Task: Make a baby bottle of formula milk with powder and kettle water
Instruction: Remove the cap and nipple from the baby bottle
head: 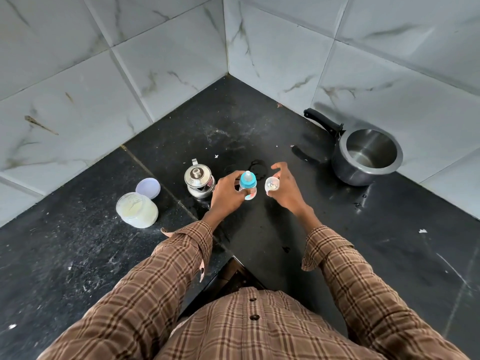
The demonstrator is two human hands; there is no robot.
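Observation:
A baby bottle (248, 183) with a blue collar and clear teat stands upright on the black counter (259, 131). My left hand (228, 194) grips its body. Just right of it, my right hand (284, 189) holds the bottle's clear cap (272, 185), mouth facing up. A small steel kettle (199, 181) with its lid on stands just left of my left hand. Further left sits an open tub of pale formula powder (137, 209), with its lilac lid (148, 188) lying beside it.
An open steel pressure cooker pot (368, 155) with a black handle stands at the right against the tiled wall (363, 61). A dark object (302, 154) lies left of it. The counter forms an inner corner, and its front edge (233, 258) notches in near my body.

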